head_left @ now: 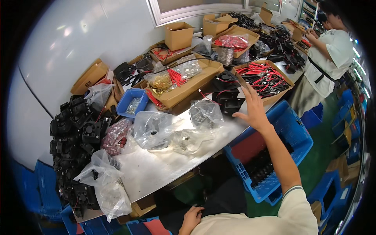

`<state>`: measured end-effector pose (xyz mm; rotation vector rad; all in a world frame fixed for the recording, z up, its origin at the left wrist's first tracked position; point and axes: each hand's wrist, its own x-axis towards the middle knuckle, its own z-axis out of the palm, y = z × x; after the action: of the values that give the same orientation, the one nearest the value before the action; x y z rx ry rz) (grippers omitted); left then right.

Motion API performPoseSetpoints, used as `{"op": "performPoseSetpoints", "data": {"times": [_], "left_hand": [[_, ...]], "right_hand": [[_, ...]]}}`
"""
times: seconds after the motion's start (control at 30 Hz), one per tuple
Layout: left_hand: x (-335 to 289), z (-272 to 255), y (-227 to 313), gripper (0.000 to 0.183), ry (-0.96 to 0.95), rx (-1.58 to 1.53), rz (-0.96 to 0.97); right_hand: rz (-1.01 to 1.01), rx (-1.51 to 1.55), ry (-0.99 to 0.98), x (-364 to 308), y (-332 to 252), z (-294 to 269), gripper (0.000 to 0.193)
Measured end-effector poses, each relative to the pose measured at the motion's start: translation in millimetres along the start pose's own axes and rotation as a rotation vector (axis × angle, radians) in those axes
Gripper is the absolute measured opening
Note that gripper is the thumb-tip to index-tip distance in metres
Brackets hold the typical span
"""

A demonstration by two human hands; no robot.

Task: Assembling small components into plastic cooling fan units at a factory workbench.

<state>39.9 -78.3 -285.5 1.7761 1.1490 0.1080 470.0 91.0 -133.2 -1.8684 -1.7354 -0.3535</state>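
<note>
Shiny and gray, the table (145,168) stood by a white wall (78,47). From far away I saw the right hand (252,107) spread, thumb out wide, beside some black parts (234,103) and near a box of wires (280,94); I couldn't make out anything in it. Low down, the left hand (191,219) looked bent, but I couldn't tell its grip.

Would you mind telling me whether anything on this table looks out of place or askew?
Two things: a clear plastic bag at the near-left corner of the table seems to droop over the edge, and the black fans at the left end lie in a loose, jumbled heap.
</note>
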Motion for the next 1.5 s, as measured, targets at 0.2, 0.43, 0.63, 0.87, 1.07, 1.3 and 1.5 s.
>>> {"op": "performPoseSetpoints", "data": {"times": [0.2,0.43,0.63,0.87,1.07,1.3,1.5], "left_hand": [[8,4,-1,0.03,0.039,-0.034,0.111],[4,4,4,0.03,0.066,-0.04,0.113],[-11,1,9,0.028,0.152,-0.059,0.051],[-19,-6,15,0.028,0.131,-0.028,0.008],[37,-20,60,0.036,-0.066,-0.874,0.16],[116,2,194,0.07,-0.459,-1.355,0.547],[67,51,161,0.076,-0.899,-1.54,-0.104]], "right_hand": [[0.045,0.201,0.116,-2,11,1,0.092],[0.252,0.359,0.032,111,10,13,0.093],[0.412,-0.053,-0.386,151,4,38,0.079],[0.389,0.492,0.029,159,22,11,0.078],[0.486,1.075,0.375,139,-20,-32,0.069],[0.445,1.475,0.639,103,-104,-29,0.057],[0.135,1.321,0.432,67,-158,-61,0.08]]}}
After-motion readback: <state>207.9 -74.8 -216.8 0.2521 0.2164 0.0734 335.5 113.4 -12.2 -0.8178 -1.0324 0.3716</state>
